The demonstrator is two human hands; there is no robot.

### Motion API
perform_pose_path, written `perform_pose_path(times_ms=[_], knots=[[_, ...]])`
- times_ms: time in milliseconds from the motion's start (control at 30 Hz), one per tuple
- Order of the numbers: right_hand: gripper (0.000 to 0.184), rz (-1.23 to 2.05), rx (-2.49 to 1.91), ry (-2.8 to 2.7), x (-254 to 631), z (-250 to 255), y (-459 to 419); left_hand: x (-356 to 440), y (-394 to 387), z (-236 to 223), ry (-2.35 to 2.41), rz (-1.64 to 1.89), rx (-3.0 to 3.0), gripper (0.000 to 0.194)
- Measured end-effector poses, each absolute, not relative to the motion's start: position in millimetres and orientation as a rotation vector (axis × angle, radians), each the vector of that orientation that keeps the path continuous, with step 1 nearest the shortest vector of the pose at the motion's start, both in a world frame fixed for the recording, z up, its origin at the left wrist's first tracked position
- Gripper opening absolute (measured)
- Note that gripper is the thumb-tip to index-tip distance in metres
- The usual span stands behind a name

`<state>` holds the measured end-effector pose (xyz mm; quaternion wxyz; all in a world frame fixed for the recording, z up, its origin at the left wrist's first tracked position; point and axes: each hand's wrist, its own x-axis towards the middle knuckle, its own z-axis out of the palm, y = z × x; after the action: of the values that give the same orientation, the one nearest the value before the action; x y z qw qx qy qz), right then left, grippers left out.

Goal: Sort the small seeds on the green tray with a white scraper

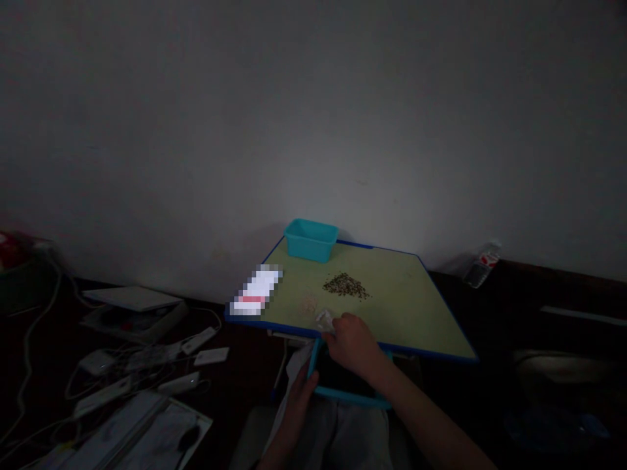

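Observation:
My right hand (353,343) is closed on a small crumpled piece of clear plastic (324,320) at the near edge of the small table (416,320). Below it, a blue plastic basket (353,397) with a dark inside rests at my lap, partly hidden by my right forearm. My left hand (302,390) grips the left side of this basket. Just beyond the plastic lies a small scatter of pale bits (308,303). A heap of dark and light speckled seeds or beans (345,286) is spread on the tabletop, too small to tell which.
Another blue basket (311,243) stands at the table's back left corner. A blurred-out white rectangle (257,292) lies along the left edge. Cables and power strips (142,356) clutter the floor at left. A bottle (482,264) lies by the wall at right.

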<state>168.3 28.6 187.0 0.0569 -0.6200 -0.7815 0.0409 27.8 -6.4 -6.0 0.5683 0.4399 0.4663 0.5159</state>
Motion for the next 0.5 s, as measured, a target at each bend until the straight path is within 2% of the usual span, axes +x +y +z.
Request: perform_pose_path(times_ms=[500], knots=[[0.039, 0.165, -1.908, -2.265, 195, 189, 36, 27, -12, 7, 1.132, 1.159, 1.028, 0.068]])
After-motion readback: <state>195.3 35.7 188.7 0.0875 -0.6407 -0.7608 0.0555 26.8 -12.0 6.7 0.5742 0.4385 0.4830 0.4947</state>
